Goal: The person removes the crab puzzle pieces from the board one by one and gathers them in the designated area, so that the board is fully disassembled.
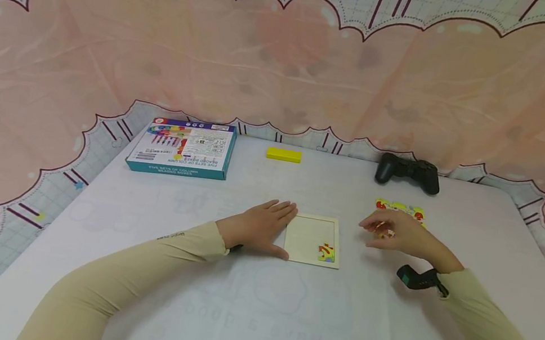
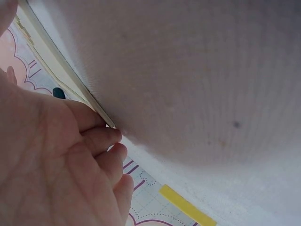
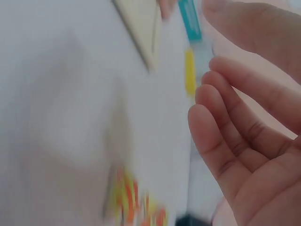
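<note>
A shallow pale wooden puzzle tray (image 1: 302, 236) lies flat on the white table, with one yellow and red puzzle piece (image 1: 326, 252) in its near right corner. My left hand (image 1: 264, 227) lies along the tray's left edge, fingers extended and thumb at the near corner. The left wrist view has those fingertips (image 2: 113, 136) against the tray's rim. To the right of the tray, my right hand (image 1: 397, 232) hovers above the table with fingers loosely bent and nothing held. Colourful puzzle pieces (image 1: 400, 208) lie under and just beyond it, partly hidden by the hand.
A boxed set with a teal edge (image 1: 180, 150) lies at the back left. At the back middle is a yellow block (image 1: 283, 155). A black game controller (image 1: 407, 173) sits at the back right, beyond the puzzle pieces. A patterned cloth (image 1: 285, 69) rises behind the table.
</note>
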### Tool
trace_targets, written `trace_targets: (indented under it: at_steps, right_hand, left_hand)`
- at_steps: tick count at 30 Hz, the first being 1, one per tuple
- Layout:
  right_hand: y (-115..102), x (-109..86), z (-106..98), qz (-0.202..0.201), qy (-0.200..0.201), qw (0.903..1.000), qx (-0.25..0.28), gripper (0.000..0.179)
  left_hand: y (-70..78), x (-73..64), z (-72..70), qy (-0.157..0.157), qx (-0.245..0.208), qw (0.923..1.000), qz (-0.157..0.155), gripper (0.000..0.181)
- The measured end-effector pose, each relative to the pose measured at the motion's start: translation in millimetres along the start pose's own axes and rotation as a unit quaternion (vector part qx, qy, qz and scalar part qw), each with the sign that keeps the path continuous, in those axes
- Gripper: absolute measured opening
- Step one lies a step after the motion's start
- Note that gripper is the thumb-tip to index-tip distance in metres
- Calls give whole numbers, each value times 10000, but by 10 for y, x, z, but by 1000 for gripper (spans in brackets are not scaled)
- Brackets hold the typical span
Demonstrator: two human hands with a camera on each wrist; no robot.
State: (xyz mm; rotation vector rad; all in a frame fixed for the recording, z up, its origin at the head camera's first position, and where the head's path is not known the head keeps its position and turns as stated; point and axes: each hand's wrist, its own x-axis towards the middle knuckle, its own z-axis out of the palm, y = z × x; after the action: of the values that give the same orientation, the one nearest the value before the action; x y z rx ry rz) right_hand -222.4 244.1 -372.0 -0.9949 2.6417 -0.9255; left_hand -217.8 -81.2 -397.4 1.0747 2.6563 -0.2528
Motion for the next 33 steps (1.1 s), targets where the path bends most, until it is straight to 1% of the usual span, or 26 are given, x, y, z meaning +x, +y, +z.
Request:
trace_targets:
  at_steps: [5, 8, 11, 19, 23, 33]
  right_hand:
    - [-131, 193, 214, -278, -503, 9980, 272, 35]
    - [-182, 278, 329, -486, -702, 9956, 382, 34]
    - [-219, 329, 410, -563, -847, 9941, 371, 33]
    - [-316, 365, 508, -245, -1153, 9929, -171, 30]
    - [-318, 372, 517, -156, -1231, 9922, -150, 29]
    - [-289, 379, 515, -157, -1243, 9921, -8, 28]
  left_hand:
    - [-5, -4, 0, 11, 48, 10000, -2, 103]
    - [-3, -3, 0, 15, 33, 10000, 4, 103]
    - [1, -5, -3, 21, -6, 10000, 16, 103]
    - [-8, 8, 9, 28, 28, 10000, 26, 103]
    - [-9, 11, 11, 20, 21, 10000, 22, 103]
    - [-9, 2, 12, 62, 23, 10000, 41, 103]
